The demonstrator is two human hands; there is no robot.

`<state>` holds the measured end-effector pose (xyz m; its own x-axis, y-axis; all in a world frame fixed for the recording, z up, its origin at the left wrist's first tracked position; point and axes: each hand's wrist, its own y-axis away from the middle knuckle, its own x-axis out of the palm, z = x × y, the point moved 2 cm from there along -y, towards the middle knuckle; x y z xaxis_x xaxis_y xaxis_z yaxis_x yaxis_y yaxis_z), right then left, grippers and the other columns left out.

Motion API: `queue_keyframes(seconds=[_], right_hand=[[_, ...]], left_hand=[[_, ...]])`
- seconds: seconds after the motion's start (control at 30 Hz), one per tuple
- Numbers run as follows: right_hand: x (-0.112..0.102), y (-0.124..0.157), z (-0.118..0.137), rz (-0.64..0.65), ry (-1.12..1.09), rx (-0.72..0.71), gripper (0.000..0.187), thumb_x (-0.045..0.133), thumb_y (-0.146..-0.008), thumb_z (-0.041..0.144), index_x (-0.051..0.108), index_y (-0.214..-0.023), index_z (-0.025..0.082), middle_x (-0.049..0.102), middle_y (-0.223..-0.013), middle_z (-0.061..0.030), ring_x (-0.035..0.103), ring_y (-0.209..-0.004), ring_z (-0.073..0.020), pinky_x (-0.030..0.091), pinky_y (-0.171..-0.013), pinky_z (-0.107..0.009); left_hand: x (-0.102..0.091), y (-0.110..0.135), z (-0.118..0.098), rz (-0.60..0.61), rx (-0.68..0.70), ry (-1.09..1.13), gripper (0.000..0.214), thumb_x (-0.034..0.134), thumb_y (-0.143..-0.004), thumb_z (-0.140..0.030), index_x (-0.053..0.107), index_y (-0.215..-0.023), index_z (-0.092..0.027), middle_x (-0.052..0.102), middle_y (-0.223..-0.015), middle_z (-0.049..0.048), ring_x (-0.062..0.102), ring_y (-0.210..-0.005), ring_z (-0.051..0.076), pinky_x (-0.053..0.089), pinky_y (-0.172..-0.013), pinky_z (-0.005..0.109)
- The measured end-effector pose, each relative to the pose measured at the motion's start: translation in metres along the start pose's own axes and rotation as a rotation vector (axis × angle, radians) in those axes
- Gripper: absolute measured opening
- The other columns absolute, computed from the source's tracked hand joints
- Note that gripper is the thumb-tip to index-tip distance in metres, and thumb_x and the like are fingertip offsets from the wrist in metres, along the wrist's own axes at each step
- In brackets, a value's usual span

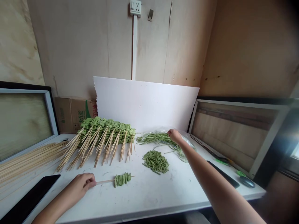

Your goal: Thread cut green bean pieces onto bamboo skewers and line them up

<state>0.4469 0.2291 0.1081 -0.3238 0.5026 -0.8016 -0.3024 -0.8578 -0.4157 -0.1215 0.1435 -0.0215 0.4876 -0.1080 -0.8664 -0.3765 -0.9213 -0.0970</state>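
Note:
My left hand is closed round the end of a bamboo skewer, held low above the front of the table. Near its pointed tip the skewer carries a row of green bean pieces, pushed side by side. My right hand reaches over the long green beans, which lie partly on clear plastic. Its fingers are pinched together; whatever is between them is too small to make out. Between the hands sits a heap of short-cut bean pieces.
Finished bean skewers are stacked at back left, sticks toward me. Bare bamboo skewers lie left. A white board stands behind. Black flat objects lie at both sides, with a computer mouse at right.

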Motion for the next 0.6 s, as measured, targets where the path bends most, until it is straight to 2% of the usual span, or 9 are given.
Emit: queue_keyframes(seconds=[0.1, 0.2, 0.23, 0.33, 0.47, 0.6], right_hand=[[-0.012, -0.021, 0.015, 0.047, 0.021, 0.036, 0.034, 0.065, -0.099, 0.037, 0.062, -0.127, 0.017, 0.065, -0.127, -0.0097, 0.067, -0.107, -0.0231, 0.059, -0.091, -0.044], [-0.024, -0.040, 0.032, 0.010, 0.020, 0.034, 0.023, 0.064, -0.099, 0.033, 0.067, -0.112, 0.015, 0.071, -0.111, -0.0071, 0.069, -0.096, -0.0197, 0.058, -0.087, -0.040], [-0.029, -0.044, 0.037, -0.009, 0.014, 0.029, 0.017, 0.061, -0.100, 0.026, 0.070, -0.107, 0.013, 0.073, -0.106, -0.0103, 0.069, -0.094, -0.0199, 0.055, -0.086, -0.036], [-0.047, -0.055, 0.051, -0.083, -0.004, 0.007, 0.019, 0.054, -0.099, 0.016, 0.073, -0.102, 0.010, 0.075, -0.098, -0.0144, 0.067, -0.089, -0.0202, 0.049, -0.081, -0.030], [-0.075, -0.064, 0.067, -0.210, -0.023, 0.012, 0.022, 0.053, -0.098, 0.015, 0.073, -0.106, 0.009, 0.075, -0.098, -0.0154, 0.065, -0.087, -0.0220, 0.045, -0.077, -0.031], [-0.105, -0.072, 0.079, -0.338, -0.042, 0.044, 0.026, 0.050, -0.097, 0.013, 0.072, -0.109, 0.006, 0.074, -0.100, -0.0204, 0.061, -0.082, -0.0216, 0.041, -0.077, -0.033]], left_hand=[[-0.010, 0.003, 0.001, -0.020, 0.006, 0.016, 0.032, 0.051, -0.090, -0.041, 0.068, -0.075, -0.019, 0.066, -0.078, 0.0054, 0.063, -0.076, 0.024, 0.041, -0.069, 0.029], [-0.021, 0.006, 0.002, -0.040, -0.015, 0.001, 0.030, 0.054, -0.089, -0.040, 0.072, -0.078, -0.019, 0.067, -0.084, 0.0071, 0.063, -0.079, 0.025, 0.043, -0.073, 0.030], [-0.024, 0.007, 0.001, -0.045, -0.026, 0.007, 0.030, 0.054, -0.089, -0.040, 0.072, -0.078, -0.019, 0.067, -0.084, 0.0072, 0.063, -0.080, 0.024, 0.044, -0.074, 0.030], [-0.032, 0.009, 0.000, -0.053, -0.033, 0.037, 0.025, 0.056, -0.088, -0.037, 0.072, -0.079, -0.019, 0.068, -0.087, 0.0070, 0.064, -0.083, 0.025, 0.045, -0.077, 0.030], [-0.037, 0.012, -0.003, -0.073, -0.047, 0.048, 0.020, 0.058, -0.086, -0.032, 0.069, -0.076, -0.019, 0.068, -0.084, 0.0064, 0.064, -0.083, 0.024, 0.044, -0.077, 0.030], [-0.037, 0.015, -0.004, -0.076, -0.030, 0.068, 0.020, 0.058, -0.087, -0.031, 0.067, -0.075, -0.019, 0.068, -0.086, 0.0058, 0.064, -0.083, 0.023, 0.044, -0.078, 0.030]])
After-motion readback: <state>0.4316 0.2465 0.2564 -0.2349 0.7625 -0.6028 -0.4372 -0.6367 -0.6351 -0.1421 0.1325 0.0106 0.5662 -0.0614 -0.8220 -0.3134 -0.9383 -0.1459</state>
